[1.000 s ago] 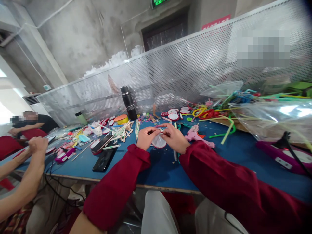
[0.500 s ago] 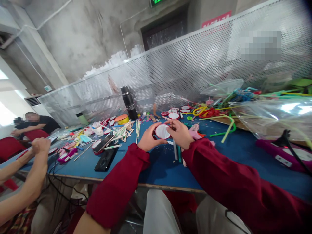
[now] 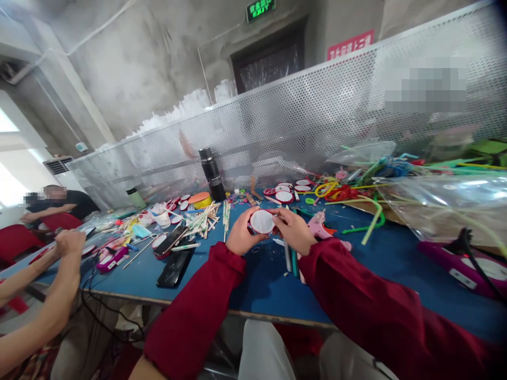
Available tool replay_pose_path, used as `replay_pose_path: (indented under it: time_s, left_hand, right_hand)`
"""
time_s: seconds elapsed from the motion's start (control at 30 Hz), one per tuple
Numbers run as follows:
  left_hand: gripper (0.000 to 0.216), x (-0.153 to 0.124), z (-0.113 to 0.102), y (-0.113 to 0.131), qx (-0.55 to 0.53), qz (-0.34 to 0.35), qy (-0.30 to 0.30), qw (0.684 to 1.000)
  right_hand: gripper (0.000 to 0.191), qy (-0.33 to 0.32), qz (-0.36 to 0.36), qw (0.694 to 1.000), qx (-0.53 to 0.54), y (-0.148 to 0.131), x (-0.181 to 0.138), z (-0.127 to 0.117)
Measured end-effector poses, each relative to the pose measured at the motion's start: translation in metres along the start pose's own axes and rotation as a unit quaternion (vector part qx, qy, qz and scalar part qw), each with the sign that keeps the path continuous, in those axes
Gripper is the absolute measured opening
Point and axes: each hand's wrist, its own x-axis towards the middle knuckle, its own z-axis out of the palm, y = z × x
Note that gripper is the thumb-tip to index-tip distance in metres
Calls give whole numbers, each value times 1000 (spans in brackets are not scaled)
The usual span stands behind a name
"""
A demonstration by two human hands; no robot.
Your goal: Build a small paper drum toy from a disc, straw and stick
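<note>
A small round white disc with a red rim (image 3: 262,221) is held up between both hands above the blue table (image 3: 261,279). My left hand (image 3: 241,236) cups its left and lower edge with curled fingers. My right hand (image 3: 295,228) pinches its right edge. Both arms wear dark red sleeves. Just right of my right hand a pink glue gun (image 3: 321,227) lies on the table. Pens (image 3: 289,256) lie below my hands.
A black flask (image 3: 211,174) stands at the back by a perforated metal screen (image 3: 317,111). More red-rimmed discs (image 3: 285,192), wooden sticks (image 3: 202,216), two phones (image 3: 174,256) and plastic bags of coloured straws (image 3: 435,195) crowd the table. Another person's arms (image 3: 47,285) work at the left.
The disc was low against the table between my fingers; both hands have lifted it and turned its white face towards me. The camera view has shifted slightly.
</note>
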Motion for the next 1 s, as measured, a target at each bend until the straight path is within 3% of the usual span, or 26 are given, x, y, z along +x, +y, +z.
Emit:
replay_pose_path:
  time_s: [0.17,0.4,0.6,0.7,0.77,0.87,1.0]
  left_hand:
    - [90,-1,1,-2,20,9,-29,999]
    - [79,-1,-2,2,18,4,-33,999]
    - [110,-3,-2,1,-70,-41,-32,996]
    - [67,-2,-3,2,-134,-102,-10,986]
    - [48,-2,-5,2,-122,-133,11,984]
    - [47,-1,-8,1,-105,-165,33,980]
    - [49,0,-6,1,-206,-233,48,949]
  right_hand:
    - [22,-5,-32,999,-34,-2,-1,1]
    - [23,-15,24,999,31,3,-3,7]
    - [28,49,44,998,22,-6,-7,2]
    - [31,65,49,996,40,-8,-9,2]
    - [29,57,52,996,52,-7,-10,5]
    - [27,38,56,996,64,-2,-12,10]
    - [26,24,69,994,86,3,-12,15]
